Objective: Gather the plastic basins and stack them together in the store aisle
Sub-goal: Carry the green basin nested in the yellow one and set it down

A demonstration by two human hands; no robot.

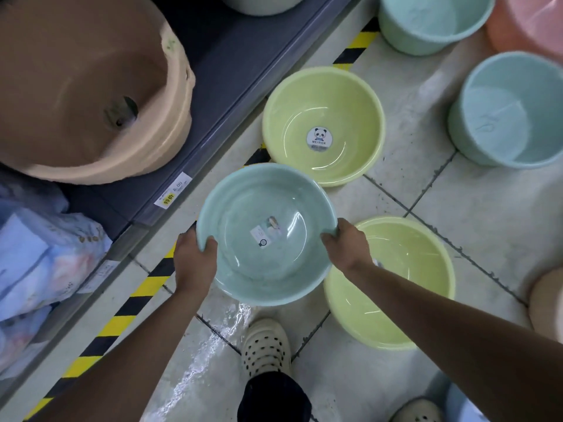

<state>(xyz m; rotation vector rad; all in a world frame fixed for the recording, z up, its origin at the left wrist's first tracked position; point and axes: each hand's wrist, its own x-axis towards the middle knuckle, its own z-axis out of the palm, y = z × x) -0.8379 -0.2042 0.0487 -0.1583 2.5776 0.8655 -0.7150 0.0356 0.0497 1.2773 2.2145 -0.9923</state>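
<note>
Teal basin (268,236): held up over the tiled floor (411,95), mouth up, a sticker at its bottom
Left hand (195,260): grip closed on the basin's near-left rim — thumb inside
Right hand (347,245): grip closed on the right rim, fingers wrapped over the edge
Green basins: one (323,126) on the floor just beyond, panda sticker inside; another (396,284) near right, partly under the teal one
Blue buckets (511,111): far right, upright
Shelf (237,71): left — holds a brown tub (88,86)

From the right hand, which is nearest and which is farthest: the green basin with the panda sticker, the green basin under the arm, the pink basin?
1. Green basin under the arm, just beside the right hand.
2. Panda-sticker green basin, ahead.
3. Pink basin, far top-right corner.
</note>
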